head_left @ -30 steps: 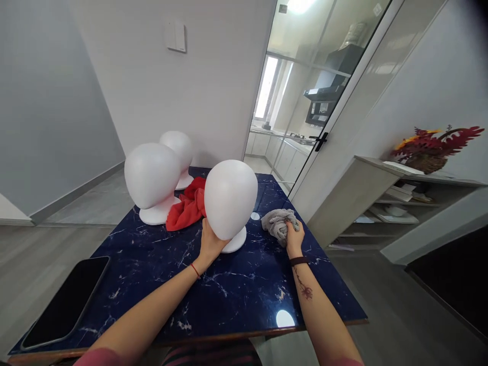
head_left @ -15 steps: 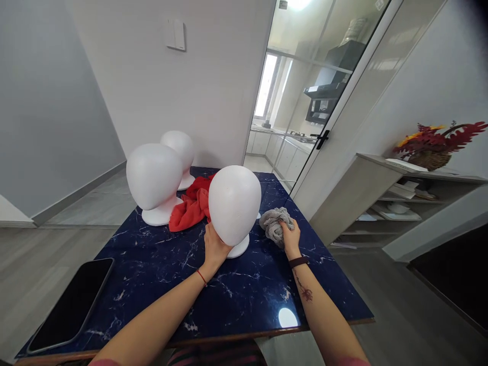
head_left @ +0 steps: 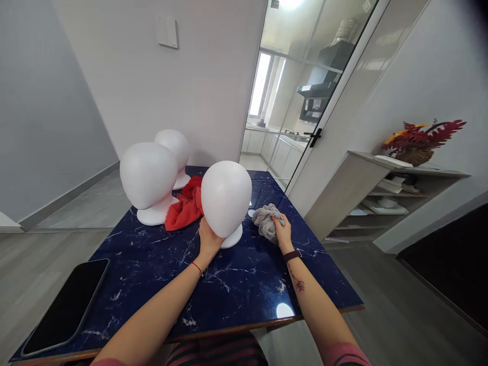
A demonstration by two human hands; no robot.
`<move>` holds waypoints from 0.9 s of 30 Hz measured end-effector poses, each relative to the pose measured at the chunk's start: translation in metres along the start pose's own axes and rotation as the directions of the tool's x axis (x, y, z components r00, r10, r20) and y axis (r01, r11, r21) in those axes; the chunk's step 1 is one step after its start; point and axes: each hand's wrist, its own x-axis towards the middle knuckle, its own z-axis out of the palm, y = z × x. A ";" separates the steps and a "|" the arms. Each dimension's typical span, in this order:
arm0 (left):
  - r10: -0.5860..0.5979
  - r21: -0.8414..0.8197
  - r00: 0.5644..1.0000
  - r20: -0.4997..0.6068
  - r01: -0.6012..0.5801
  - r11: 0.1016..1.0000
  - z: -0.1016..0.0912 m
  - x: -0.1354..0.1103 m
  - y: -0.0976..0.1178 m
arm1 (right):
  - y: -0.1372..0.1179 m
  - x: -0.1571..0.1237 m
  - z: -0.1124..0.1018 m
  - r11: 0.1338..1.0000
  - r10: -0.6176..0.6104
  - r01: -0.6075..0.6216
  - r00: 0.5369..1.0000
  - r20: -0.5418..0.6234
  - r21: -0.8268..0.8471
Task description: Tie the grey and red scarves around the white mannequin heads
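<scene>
A white foam mannequin head point(head_left: 226, 195) stands near the middle of the table, slightly tilted. My left hand point(head_left: 209, 236) is closed around its neck from the left; some fingers are hidden behind it. On the right, my right hand point(head_left: 282, 231) grips a crumpled grey cloth point(head_left: 266, 219) that lies bunched on or just over the tabletop. Red cloth point(head_left: 185, 209) lies in a heap left of the held head, partly hidden by it. Two more white mannequin heads, a nearer one point(head_left: 148, 175) and a farther one point(head_left: 174, 147), stand at the back left.
The dark blue marble-patterned table point(head_left: 236, 284) reaches back to the wall. A large phone or tablet point(head_left: 68, 305) lies at its front left corner. Beyond the right side stand a glass door point(head_left: 282, 112) and a low shelf point(head_left: 343, 188) bearing a flower basket point(head_left: 414, 152).
The held mannequin head has shifted a little back on the table with my left hand. My right hand still grips the grey cloth. The whole view has moved slightly.
</scene>
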 end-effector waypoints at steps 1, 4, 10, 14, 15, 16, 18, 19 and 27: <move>0.000 0.010 1.000 0.008 0.000 1.000 0.000 0.001 0.000 | -0.001 -0.001 0.001 1.000 -0.008 0.008 1.000 0.010 -0.006; -0.020 0.060 0.999 0.032 0.018 0.998 0.000 0.001 0.004 | -0.003 -0.003 0.002 0.999 -0.011 0.013 0.999 0.046 -0.049; -0.062 0.128 0.996 0.059 0.054 0.990 -0.001 -0.001 0.008 | -0.004 -0.007 0.004 0.983 -0.024 0.033 0.998 0.051 -0.179; -0.039 0.091 0.995 0.094 0.031 0.995 -0.001 -0.002 0.003 | -0.005 -0.004 -0.002 0.961 -0.079 0.068 0.996 -0.030 -0.267; -0.029 0.082 0.995 0.099 0.021 0.996 -0.001 -0.002 0.002 | -0.006 -0.003 -0.004 0.957 -0.091 0.071 0.994 -0.060 -0.281; -0.018 0.078 0.995 0.101 0.010 0.997 -0.001 -0.002 0.001 | -0.006 -0.003 -0.006 0.954 -0.102 0.070 0.990 -0.095 -0.293; -0.004 0.087 0.995 0.100 -0.005 0.996 -0.002 -0.002 0.000 | -0.009 -0.001 -0.010 0.946 -0.128 0.064 0.975 -0.183 -0.319; -0.003 0.097 0.995 0.098 -0.007 0.995 -0.002 -0.003 0.000 | -0.010 -0.001 -0.012 0.941 -0.148 0.064 0.961 -0.235 -0.333; -0.027 0.092 0.994 0.107 0.017 0.996 -0.004 -0.008 0.002 | -0.039 -0.005 -0.025 0.927 -0.320 0.194 0.857 -0.405 -0.322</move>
